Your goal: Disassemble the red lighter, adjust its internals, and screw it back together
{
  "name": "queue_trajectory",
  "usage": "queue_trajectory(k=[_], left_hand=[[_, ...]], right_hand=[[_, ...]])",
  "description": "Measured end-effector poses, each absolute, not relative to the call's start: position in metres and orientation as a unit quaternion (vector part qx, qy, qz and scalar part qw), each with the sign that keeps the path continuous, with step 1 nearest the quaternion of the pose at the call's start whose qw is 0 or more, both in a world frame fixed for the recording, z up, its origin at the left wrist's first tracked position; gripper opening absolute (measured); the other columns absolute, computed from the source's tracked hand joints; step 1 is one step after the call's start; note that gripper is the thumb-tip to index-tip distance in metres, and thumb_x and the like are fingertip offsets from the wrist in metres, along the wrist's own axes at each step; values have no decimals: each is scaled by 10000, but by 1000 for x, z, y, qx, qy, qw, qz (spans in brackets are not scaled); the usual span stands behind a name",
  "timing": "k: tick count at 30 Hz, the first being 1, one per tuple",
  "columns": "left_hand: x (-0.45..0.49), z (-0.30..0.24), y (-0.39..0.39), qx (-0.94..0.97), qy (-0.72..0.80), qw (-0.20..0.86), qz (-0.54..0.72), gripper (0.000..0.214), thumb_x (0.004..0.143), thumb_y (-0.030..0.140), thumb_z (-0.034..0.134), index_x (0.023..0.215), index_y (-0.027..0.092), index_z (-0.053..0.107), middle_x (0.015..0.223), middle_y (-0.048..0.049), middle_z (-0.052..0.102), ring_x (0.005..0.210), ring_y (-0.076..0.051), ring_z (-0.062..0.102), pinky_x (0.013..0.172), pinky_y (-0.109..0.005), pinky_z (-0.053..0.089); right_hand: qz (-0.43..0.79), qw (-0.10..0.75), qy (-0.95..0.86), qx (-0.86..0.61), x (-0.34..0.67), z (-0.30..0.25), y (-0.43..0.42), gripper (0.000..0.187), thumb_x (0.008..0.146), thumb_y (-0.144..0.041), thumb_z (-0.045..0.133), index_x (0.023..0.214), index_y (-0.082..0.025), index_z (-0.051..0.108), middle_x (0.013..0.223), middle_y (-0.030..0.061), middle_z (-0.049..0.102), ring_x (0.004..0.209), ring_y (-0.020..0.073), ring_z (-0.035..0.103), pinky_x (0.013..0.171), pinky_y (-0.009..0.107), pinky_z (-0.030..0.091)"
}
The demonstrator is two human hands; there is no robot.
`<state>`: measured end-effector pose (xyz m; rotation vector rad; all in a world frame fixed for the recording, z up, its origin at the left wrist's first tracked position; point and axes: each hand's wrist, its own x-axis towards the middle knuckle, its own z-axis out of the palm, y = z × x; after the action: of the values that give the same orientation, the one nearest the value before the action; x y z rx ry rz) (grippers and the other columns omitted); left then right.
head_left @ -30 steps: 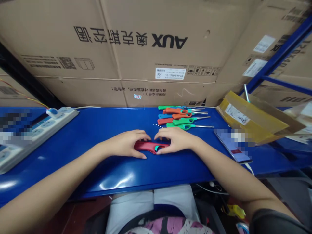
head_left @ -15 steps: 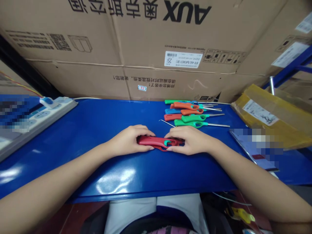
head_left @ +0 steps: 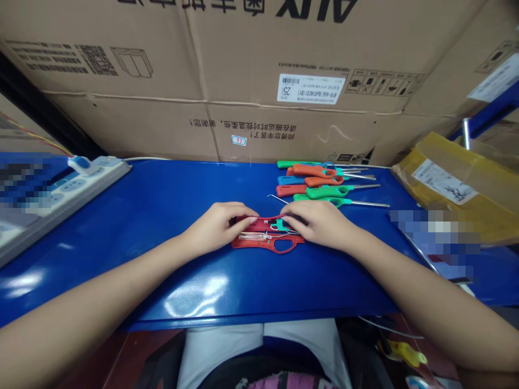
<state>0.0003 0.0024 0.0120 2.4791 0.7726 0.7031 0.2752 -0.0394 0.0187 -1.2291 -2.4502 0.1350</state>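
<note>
Two red casing halves of a long-nosed gas lighter lie spread apart in front of me. The far half (head_left: 259,223) is pinched at its left end by my left hand (head_left: 214,226), thumb on top. Closed around its right end is my right hand (head_left: 322,222), next to a green trigger piece (head_left: 279,225). The near half (head_left: 249,244), with an oval finger loop, rests on the blue table (head_left: 194,186). A clear fuel tank (head_left: 252,236) and a thin tube show inside it. The right ends are partly hidden by my fingers.
Several coloured gas lighters (head_left: 326,192) are piled beyond my right hand, beside a thin metal pick (head_left: 279,199). A white power strip (head_left: 95,175) lies left. At right are a yellow package (head_left: 482,189) and a blurred flat item. A large cardboard box (head_left: 239,81) stands behind.
The red lighter casing was together and is now opened into two halves, showing the insides. The far half has been turned over. The view has tilted slightly down.
</note>
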Motion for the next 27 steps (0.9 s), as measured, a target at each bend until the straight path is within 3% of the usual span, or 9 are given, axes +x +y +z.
queue_trajectory(k=[6,12,16,21,27], left_hand=[[1,12,-2,898,265,173,307,243,1033,296,535,1047,191,754,950,-43,763,824,-143,696,761,-243,535],[1,14,-4,905,256,136,311,257,1046,299,511,1083,196,743,972,-50,755,850,-148,694,787,-253,537],[1,12,-2,903,254,130,323,234,1040,275,531,1081,188,744,939,-38,751,825,-135,692,765,-234,527],[2,11,-2,899,258,124,330,210,1023,254,565,1070,167,751,935,-38,757,811,-130,694,754,-221,517],[4,11,-5,890,274,127,342,207,1014,257,584,1053,167,766,927,-38,765,784,-127,698,733,-218,516]], right_hand=[[98,271,-856,-428,268,16,-40,166,937,-184,626,1095,-183,679,907,32,704,654,123,595,628,258,460],[131,284,-843,-438,270,17,-39,136,955,-313,647,1010,-192,677,794,5,625,653,127,562,635,257,465],[133,267,-849,-436,269,17,-40,225,918,-353,708,1063,-185,667,882,27,636,689,136,574,668,275,484],[151,310,-824,-448,261,17,-46,388,864,-389,778,1139,-210,573,1113,60,596,600,81,517,615,277,501],[120,301,-838,-440,257,19,-49,54,952,-200,632,990,-199,594,1090,66,541,669,93,559,614,264,504]])
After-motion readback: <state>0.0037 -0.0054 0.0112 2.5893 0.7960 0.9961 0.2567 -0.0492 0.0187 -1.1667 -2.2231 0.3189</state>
